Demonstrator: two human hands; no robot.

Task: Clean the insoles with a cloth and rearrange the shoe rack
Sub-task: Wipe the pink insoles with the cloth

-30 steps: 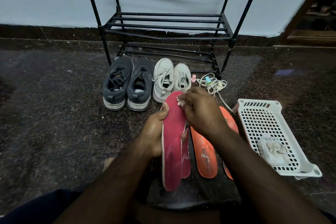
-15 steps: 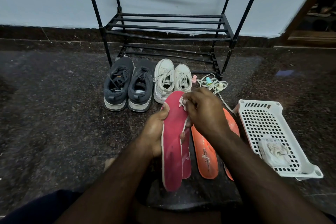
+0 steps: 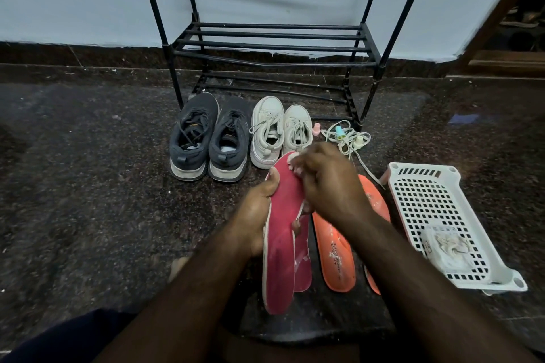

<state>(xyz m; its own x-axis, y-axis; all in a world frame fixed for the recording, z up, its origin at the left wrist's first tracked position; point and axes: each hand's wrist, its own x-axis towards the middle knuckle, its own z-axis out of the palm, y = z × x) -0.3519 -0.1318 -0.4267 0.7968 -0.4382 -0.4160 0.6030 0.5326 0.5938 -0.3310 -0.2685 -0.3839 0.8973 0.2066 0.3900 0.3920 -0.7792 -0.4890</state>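
Your left hand [image 3: 259, 215] grips pink insole [image 3: 281, 244] at mid-edge, upright above floor. Your right hand [image 3: 327, 183] pinches pale cloth [image 3: 293, 160] against toe end. Insole likely light, bendy: support middle, rub gently. Second pink insole [image 3: 303, 268] lies behind; shoe rack [image 3: 274, 44] beyond.

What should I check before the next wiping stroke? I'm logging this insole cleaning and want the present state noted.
1. Red foam insole held firmly: ok, left hand grips its edge.
2. Right hand on the insole's toe end: ok.
3. Small white cloth under the right fingers: cannot tell, only a pale scrap shows.
4. Second red insole lying behind: ok.
5. Orange printed insoles waiting on the floor: ok.
6. White perforated plastic basket beside the right arm: ok.
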